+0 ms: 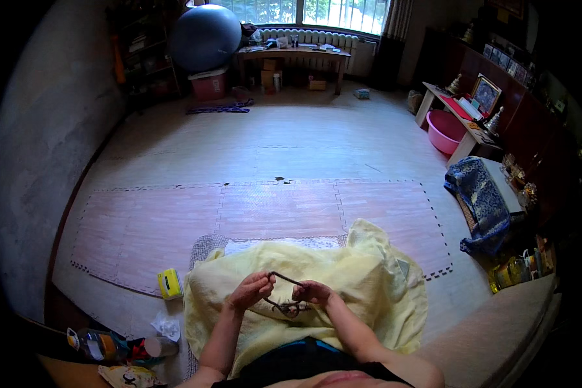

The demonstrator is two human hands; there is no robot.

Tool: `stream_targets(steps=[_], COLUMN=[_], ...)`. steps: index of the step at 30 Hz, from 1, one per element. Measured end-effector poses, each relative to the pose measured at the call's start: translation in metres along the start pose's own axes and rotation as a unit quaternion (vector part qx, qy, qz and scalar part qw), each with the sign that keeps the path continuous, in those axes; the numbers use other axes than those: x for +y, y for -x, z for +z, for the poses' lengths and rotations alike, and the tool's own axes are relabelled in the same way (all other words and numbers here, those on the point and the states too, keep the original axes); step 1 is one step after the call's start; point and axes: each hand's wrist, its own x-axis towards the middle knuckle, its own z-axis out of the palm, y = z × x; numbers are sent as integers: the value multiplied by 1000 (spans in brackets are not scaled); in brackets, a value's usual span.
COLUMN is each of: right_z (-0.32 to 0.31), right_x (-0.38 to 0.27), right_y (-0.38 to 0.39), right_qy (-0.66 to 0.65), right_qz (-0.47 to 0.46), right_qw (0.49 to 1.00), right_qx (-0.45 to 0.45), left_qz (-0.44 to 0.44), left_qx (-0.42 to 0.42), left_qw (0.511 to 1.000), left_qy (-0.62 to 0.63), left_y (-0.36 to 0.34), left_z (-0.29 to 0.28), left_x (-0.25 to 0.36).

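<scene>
A dark brown cord (287,279) runs in a loop between my two hands over my lap. My left hand (251,290) is closed on the left side of it, fingers curled. On the other side my right hand (313,292) pinches the cord with bent fingers. Below the hands the cord gathers into a knotted or beaded clump (291,310), too small to make out well. Under all this, a pale yellow blanket (330,265) covers my legs in loose folds.
A yellow packet (170,284) lies left of the blanket, near crumpled white plastic (167,326) and a large bottle (97,344). Right stand a cloth-draped box (482,200) and a pink basin (445,131). Foam mats (278,207) cover the floor; a grey exercise ball (205,37) sits far left.
</scene>
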Motion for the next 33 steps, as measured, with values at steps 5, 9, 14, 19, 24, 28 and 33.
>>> stream_targets(steps=[5,9,14,19,24,28,33], right_z=[-5,-16,-5,99,145,78,28], right_x=[3,7,10,-30,-62,-64,-62], right_y=[15,22,23,33,43,36,-5], right_qy=[20,48,-67,117,86,67,-97], right_qz=[15,59,67,-57,-173,-77,-76], right_qw=[994,984,975,989,929,985,990], right_qx=[-107,-161,-202,-71,-316,-142,61], left_qz=[64,163,286,122,-21,23,-31], left_qx=[-45,-113,-245,-196,-165,-24,72], left_qw=[997,980,926,963,960,990,997], left_qy=[11,-15,3,-141,-224,-135,23], left_y=[28,48,53,44,9,-23,-62], left_z=[40,70,97,128,119,65,-30], left_x=[29,58,66,77,72,39,-19])
